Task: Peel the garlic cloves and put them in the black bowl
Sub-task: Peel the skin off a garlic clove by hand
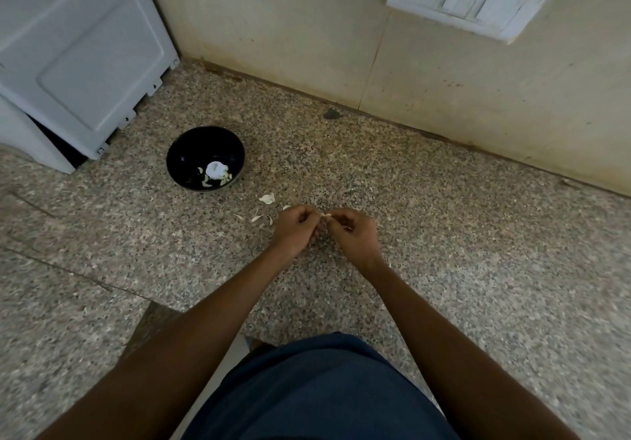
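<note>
Speckled stone counter (444, 234) noted. Left hand (295, 231) and right hand (355, 234) pinch one garlic clove (326, 215), right of black bowl (205, 158); peel scraps (267, 198) lie between.

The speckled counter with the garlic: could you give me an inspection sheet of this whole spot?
Surface: speckled stone counter, meeting a beige wall.
Job's things: black bowl holding pale peeled cloves; one garlic clove pinched between both hands.
Clutter: loose garlic skins on the counter between the bowl and the hands.
Hands: left hand and right hand together, fingers curled on the clove.
Cables: nothing seen.
Surroundings: white appliance at the far left; socket and switch plate on the wall.
</note>
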